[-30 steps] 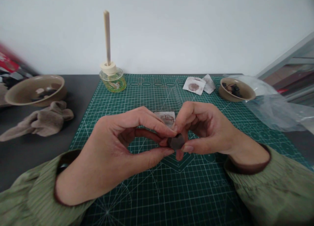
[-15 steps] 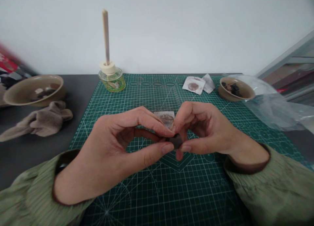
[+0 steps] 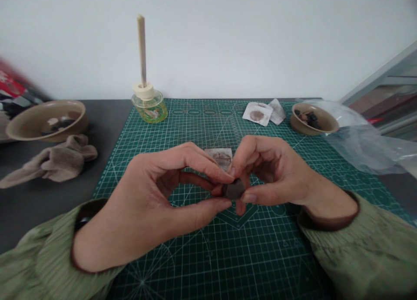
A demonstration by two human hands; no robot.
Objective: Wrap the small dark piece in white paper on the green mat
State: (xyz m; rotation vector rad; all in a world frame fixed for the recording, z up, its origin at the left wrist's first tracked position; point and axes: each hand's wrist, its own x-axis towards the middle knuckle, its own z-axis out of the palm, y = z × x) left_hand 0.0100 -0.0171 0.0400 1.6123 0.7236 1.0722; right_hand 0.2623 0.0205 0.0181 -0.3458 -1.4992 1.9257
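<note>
Between the fingertips of both hands is a small dark brown lump [image 3: 234, 189] with a smooth, rounded face toward me; its exact kind does not show. My left hand [image 3: 166, 196] pinches it from the left, thumb below and fingers above. From the right, my right hand [image 3: 270, 172] grips it with thumb and fingertips. Both hands are held over the green cutting mat [image 3: 260, 252]. Just behind the fingers lies a white paper square [image 3: 220, 156] with a brown smudge, partly hidden by my hands.
At the mat's back left stands a reed diffuser [image 3: 150, 104]. Two stained paper squares [image 3: 257, 113] lie back right beside a small bowl [image 3: 312, 125] of dark pieces and clear plastic film [image 3: 365, 148]. A larger bowl [image 3: 19, 124] and a brown cloth [image 3: 61, 161] are at left.
The brown lump has been turned between the fingertips, so more of its rounded face shows. My left thumb has slid lower beneath it. Both hands otherwise keep their place.
</note>
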